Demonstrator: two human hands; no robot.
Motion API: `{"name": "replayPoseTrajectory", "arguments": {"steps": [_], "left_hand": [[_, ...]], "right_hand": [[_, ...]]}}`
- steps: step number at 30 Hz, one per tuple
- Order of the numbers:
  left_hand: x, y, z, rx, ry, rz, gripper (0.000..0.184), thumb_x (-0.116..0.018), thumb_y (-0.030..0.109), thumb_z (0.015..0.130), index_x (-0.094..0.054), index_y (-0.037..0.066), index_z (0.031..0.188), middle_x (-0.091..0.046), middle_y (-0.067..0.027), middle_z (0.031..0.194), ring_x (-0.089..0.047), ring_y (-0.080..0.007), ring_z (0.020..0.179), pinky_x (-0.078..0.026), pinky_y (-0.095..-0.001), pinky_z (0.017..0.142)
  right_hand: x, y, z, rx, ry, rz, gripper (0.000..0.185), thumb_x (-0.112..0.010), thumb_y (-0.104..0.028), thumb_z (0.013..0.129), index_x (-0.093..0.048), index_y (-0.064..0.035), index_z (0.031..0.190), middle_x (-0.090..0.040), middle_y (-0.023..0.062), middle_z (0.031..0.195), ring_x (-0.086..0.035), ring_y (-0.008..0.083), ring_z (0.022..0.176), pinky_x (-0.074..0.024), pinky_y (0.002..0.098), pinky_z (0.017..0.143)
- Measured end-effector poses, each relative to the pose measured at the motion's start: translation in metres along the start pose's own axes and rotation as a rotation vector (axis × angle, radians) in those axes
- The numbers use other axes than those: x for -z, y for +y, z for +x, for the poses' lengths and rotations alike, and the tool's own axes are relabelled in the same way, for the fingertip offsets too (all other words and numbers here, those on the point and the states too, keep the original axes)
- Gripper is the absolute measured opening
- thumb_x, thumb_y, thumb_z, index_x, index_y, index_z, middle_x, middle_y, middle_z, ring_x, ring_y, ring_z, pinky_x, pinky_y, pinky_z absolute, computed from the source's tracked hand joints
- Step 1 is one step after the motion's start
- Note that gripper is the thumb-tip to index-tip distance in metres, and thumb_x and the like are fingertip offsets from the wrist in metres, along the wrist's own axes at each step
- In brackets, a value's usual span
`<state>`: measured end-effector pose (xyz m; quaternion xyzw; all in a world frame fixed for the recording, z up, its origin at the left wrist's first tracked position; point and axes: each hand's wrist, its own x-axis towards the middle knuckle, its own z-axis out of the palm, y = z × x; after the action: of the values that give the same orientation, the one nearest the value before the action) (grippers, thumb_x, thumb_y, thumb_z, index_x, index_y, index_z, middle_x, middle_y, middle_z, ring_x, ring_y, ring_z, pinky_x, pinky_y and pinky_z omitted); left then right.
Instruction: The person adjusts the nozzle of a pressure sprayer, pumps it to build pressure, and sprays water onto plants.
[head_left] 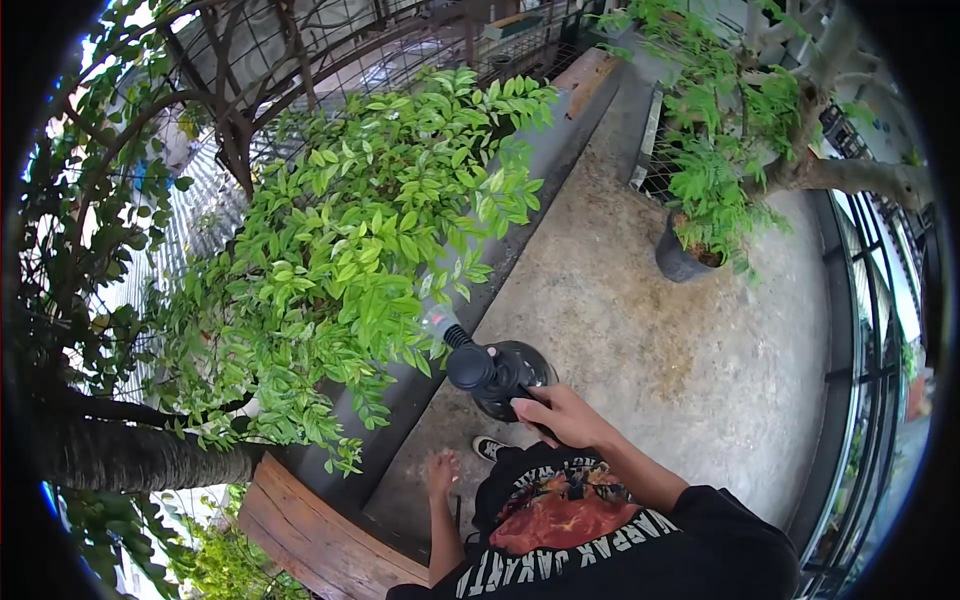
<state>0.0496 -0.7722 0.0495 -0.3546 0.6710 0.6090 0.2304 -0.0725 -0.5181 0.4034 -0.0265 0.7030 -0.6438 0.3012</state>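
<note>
My right hand (565,413) is wrapped round the handle of a black pump sprayer (522,366). Its ribbed neck and nozzle (446,325) point up and left at the leafy green shrub (375,240), close to its lower leaves. A pale blur, perhaps spray, shows at the nozzle tip. My left hand (443,470) hangs at my left side with its fingers loosely apart and nothing in it, below the shrub and near the wooden bench (320,525).
A grey planter wall (440,385) runs diagonally beside the shrub. Across the concrete floor (620,300) stands a black pot (685,255) with a feathery-leaved plant. A thick tree trunk (150,453) is at the left, and a dark-framed glass wall (850,370) at the right.
</note>
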Motion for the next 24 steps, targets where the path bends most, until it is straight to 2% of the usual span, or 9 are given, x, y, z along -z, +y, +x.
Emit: {"name": "replayPoseTrajectory", "arguments": {"steps": [4,7,10,14,16,17,19,22,24], "left_hand": [[0.006,-0.058,-0.002,0.050,0.036,-0.075,0.039,-0.050,0.045,0.087,-0.058,0.009,0.102,-0.061,-0.0023,0.088,-0.060,-0.0149,0.072,-0.048,-0.0311,0.062],[0.000,-0.121,0.015,0.171,-0.080,-0.087,0.036,-0.050,0.041,0.087,-0.058,0.009,0.100,-0.060,-0.0038,0.087,-0.060,-0.0147,0.069,-0.047,-0.0307,0.057],[-0.010,-0.145,0.003,0.310,-0.105,0.020,0.033,-0.046,0.038,0.089,-0.058,0.010,0.102,-0.062,-0.0036,0.087,-0.060,-0.0183,0.072,-0.048,-0.0374,0.064],[-0.008,-0.201,0.023,0.426,-0.338,-0.320,0.026,-0.046,0.035,0.088,-0.059,0.012,0.093,-0.055,0.0017,0.067,-0.053,-0.0157,0.050,-0.041,-0.0279,0.042],[-0.005,-0.191,0.010,0.422,-0.355,-0.311,0.023,-0.047,0.033,0.088,-0.060,0.013,0.090,-0.054,0.0029,0.065,-0.052,-0.0150,0.049,-0.040,-0.0271,0.041],[-0.005,-0.183,-0.003,0.406,-0.250,-0.296,0.022,-0.048,0.032,0.088,-0.060,0.013,0.090,-0.055,0.0022,0.066,-0.052,-0.0145,0.049,-0.040,-0.0270,0.041],[-0.013,-0.160,-0.015,0.352,-0.048,-0.265,0.020,-0.049,0.030,0.088,-0.060,0.013,0.089,-0.056,0.0006,0.068,-0.053,-0.0137,0.051,-0.041,-0.0267,0.042],[-0.019,-0.143,-0.023,0.297,0.049,-0.104,0.018,-0.050,0.026,0.088,-0.060,0.011,0.090,-0.058,-0.0018,0.072,-0.056,-0.0137,0.055,-0.043,-0.0265,0.044],[-0.024,-0.135,-0.028,0.269,0.095,-0.151,0.018,-0.050,0.026,0.088,-0.060,0.011,0.090,-0.058,-0.0025,0.073,-0.057,-0.0142,0.056,-0.043,-0.0270,0.046]], "right_hand": [[0.008,-0.005,0.003,-0.011,0.072,0.101,0.039,-0.046,-0.035,0.093,-0.050,-0.0002,0.076,-0.047,0.0024,0.055,-0.044,0.0102,0.042,-0.0352,0.0240,0.042],[0.016,-0.011,0.002,-0.008,0.065,0.168,0.038,-0.046,-0.035,0.093,-0.050,-0.0015,0.076,-0.048,0.0027,0.055,-0.045,0.0107,0.040,-0.0356,0.0239,0.040],[0.013,-0.011,0.004,-0.003,0.122,0.398,0.038,-0.045,-0.034,0.093,-0.050,-0.0005,0.076,-0.048,0.0035,0.055,-0.044,0.0115,0.039,-0.0351,0.0245,0.039],[0.014,-0.012,0.006,-0.032,0.008,0.201,0.039,-0.045,-0.035,0.092,-0.050,0.0004,0.076,-0.048,0.0045,0.055,-0.044,0.0125,0.038,-0.0350,0.0254,0.038],[0.017,-0.011,0.010,-0.033,0.076,0.391,0.038,-0.045,-0.034,0.092,-0.050,0.0005,0.076,-0.048,0.0045,0.055,-0.044,0.0125,0.038,-0.0351,0.0252,0.038],[0.019,-0.011,0.014,-0.031,0.109,0.483,0.038,-0.046,-0.034,0.091,-0.050,0.0006,0.076,-0.048,0.0046,0.055,-0.044,0.0126,0.038,-0.0352,0.0251,0.038],[0.025,-0.009,0.019,-0.027,0.062,0.414,0.038,-0.046,-0.034,0.091,-0.050,0.0008,0.076,-0.048,0.0046,0.055,-0.044,0.0126,0.038,-0.0350,0.0248,0.038],[0.034,-0.015,0.021,-0.008,0.004,0.236,0.038,-0.047,-0.034,0.091,-0.050,0.0007,0.076,-0.047,0.0045,0.053,-0.044,0.0126,0.037,-0.0343,0.0247,0.036],[0.043,-0.015,0.030,0.009,-0.005,0.214,0.038,-0.047,-0.034,0.091,-0.051,0.0004,0.076,-0.047,0.0042,0.052,-0.044,0.0127,0.036,-0.0342,0.0248,0.036]]}}
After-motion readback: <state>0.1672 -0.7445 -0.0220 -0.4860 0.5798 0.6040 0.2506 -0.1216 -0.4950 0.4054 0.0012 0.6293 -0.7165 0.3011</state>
